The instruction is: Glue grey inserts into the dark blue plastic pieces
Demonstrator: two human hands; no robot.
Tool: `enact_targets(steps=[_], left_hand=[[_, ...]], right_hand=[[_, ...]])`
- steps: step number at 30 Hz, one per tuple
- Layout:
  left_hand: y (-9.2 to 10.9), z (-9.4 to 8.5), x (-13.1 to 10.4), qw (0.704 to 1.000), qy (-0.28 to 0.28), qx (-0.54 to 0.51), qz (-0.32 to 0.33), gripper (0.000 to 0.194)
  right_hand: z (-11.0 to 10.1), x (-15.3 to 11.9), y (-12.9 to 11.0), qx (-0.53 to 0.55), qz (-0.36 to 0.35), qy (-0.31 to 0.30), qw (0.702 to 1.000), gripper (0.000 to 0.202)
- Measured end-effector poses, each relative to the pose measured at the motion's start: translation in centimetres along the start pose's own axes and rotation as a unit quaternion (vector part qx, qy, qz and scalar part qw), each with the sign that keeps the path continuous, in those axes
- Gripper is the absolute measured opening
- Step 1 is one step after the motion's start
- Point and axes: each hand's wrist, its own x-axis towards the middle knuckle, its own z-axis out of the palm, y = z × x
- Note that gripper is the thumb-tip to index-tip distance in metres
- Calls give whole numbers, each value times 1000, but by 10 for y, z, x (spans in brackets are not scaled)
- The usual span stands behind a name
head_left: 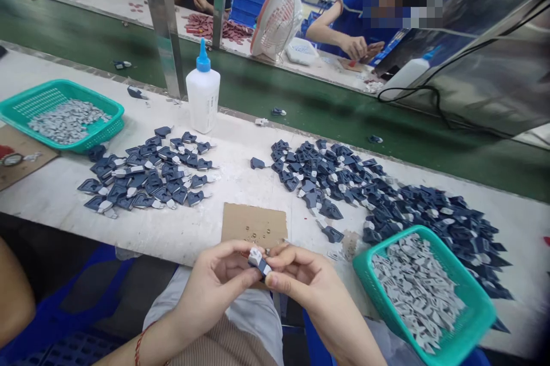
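Nearby, green basket (482, 320) beside right hand (301, 274)

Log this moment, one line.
left hand: on part | right hand: on same navy-white part | cardboard: just beyond | white bottle: upright

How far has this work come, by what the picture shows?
Seemingly joined: many dark parts with pale tips in the left pile and right pile; which pile is finished, I cannot tell. In work: one dark-and-pale piece, held by left hand and right hand. Probably left: loose pale parts in the right basket and left basket.
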Motion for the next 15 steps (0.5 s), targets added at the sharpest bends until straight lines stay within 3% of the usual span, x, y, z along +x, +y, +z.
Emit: enact_targets(steps=[3, 7, 11, 15], left_hand=[[1, 0, 3, 1000, -24, -11, -8, 24], [-1, 1, 5, 1000, -20, 4, -5, 29], [-4, 4, 10, 1000, -4, 16, -7, 43], [1, 6, 24, 999, 11, 48, -7, 41]], right_hand=[[-3, 2, 5, 69, 24, -13, 997, 19], [-2, 0, 14, 78, 18, 31, 996, 20], [9, -1, 17, 71, -41, 85, 993, 21], [7, -3, 8, 46, -96, 131, 986, 23]])
